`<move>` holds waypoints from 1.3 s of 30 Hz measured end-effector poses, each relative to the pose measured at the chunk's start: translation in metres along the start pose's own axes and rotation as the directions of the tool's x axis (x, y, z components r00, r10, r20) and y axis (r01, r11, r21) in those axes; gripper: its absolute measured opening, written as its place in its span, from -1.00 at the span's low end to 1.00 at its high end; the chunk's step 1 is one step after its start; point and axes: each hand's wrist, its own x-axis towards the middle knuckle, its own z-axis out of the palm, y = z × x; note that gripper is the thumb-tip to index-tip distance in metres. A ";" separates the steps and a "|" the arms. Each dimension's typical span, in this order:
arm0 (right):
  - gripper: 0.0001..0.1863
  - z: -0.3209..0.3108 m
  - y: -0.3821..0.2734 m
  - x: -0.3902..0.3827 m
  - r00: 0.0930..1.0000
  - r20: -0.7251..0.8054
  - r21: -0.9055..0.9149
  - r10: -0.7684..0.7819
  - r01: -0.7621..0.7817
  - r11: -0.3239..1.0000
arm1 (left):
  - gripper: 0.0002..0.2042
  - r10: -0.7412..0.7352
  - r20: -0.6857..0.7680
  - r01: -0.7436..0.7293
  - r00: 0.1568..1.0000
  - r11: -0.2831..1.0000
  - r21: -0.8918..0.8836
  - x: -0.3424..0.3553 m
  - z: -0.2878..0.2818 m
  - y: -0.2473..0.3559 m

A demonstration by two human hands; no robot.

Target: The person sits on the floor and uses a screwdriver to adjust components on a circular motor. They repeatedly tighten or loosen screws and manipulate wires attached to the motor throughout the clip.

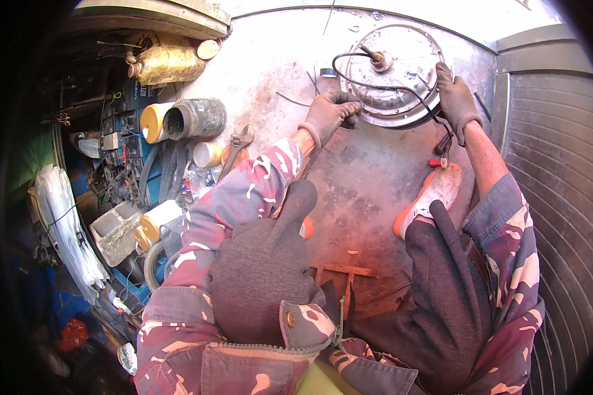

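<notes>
A silver hub motor lies at the upper middle, its axle pointing up with a black cable looping out to connectors, one red-tipped. My gloved left hand is at the motor's left edge, fingers curled together; what lies inside them is hidden. My gloved right hand grips the right side of the rim, beside the cable. A small dark roll and loose black strands lie left of the motor.
On the left are an oily yellow jug, a dark pot, yellow-lidded containers, an adjustable wrench, a concrete block and clutter. A ridged metal shutter borders the right. My shoe stands below the motor.
</notes>
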 end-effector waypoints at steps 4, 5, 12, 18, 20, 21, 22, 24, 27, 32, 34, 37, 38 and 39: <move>0.10 -0.001 0.000 0.000 1.000 0.008 -0.016 -0.015 0.015 1.000 | -0.80 -0.049 -0.010 0.048 0.999 0.999 -0.023 0.004 0.002 -0.002; 0.10 -0.001 0.000 0.000 1.000 0.006 -0.020 -0.023 0.024 1.000 | -0.80 -0.054 -0.013 0.053 0.998 0.998 -0.024 0.005 0.003 -0.002; 0.09 -0.002 -0.003 -0.003 0.999 -0.010 -0.054 -0.043 0.043 0.998 | -0.78 -0.076 -0.029 0.075 0.997 0.997 -0.010 0.005 0.005 -0.001; 0.09 0.000 0.000 -0.002 0.999 -0.005 -0.043 -0.041 0.041 0.998 | -0.79 -0.051 -0.058 0.057 0.997 0.993 0.101 0.005 0.008 0.001; 0.08 0.002 0.000 -0.002 0.998 -0.018 -0.057 -0.054 0.053 0.997 | -0.79 -0.041 -0.064 0.047 0.997 0.994 0.102 0.006 0.009 -0.001; 0.08 0.002 0.000 -0.002 0.998 -0.025 -0.065 -0.062 0.060 0.996 | -0.79 -0.041 -0.073 0.048 0.997 0.994 0.100 0.007 0.009 -0.003; 0.08 0.002 0.000 -0.002 0.998 -0.032 -0.069 -0.057 0.055 0.996 | -0.78 -0.024 -0.085 0.033 0.996 0.993 0.110 0.008 0.009 -0.006; 0.07 0.002 -0.002 -0.004 0.998 -0.046 -0.079 -0.049 0.046 0.996 | -0.77 0.010 -0.119 0.004 0.993 0.992 0.123 0.010 0.009 -0.012; 0.06 -0.001 -0.005 -0.007 0.999 -0.037 -0.076 -0.033 0.030 0.997 | -0.78 0.047 -0.127 -0.029 0.991 0.990 0.141 0.014 0.008 -0.020; 0.05 -0.002 -0.008 -0.011 1.000 -0.024 -0.045 -0.011 0.010 0.999 | -0.76 0.287 -0.124 -0.209 0.950 0.877 0.433 0.011 0.010 -0.023; 0.05 -0.002 -0.007 -0.011 1.000 -0.024 -0.043 -0.018 0.017 0.999 | -0.73 0.351 -0.114 -0.239 0.930 0.807 0.540 0.007 0.012 -0.022; 0.05 -0.001 -0.006 -0.010 0.998 -0.038 -0.060 -0.041 0.039 0.997 | -0.73 0.428 -0.056 -0.288 0.902 0.693 0.661 0.001 0.013 -0.020; 0.05 0.000 -0.006 -0.010 0.998 -0.041 -0.052 -0.040 0.038 0.998 | -0.73 0.437 -0.051 -0.299 0.898 0.691 0.658 0.000 0.013 -0.021; 0.05 0.000 -0.006 -0.010 0.998 -0.045 -0.043 -0.039 0.037 0.998 | -0.74 0.428 -0.053 -0.293 0.902 0.699 0.652 0.000 0.013 -0.021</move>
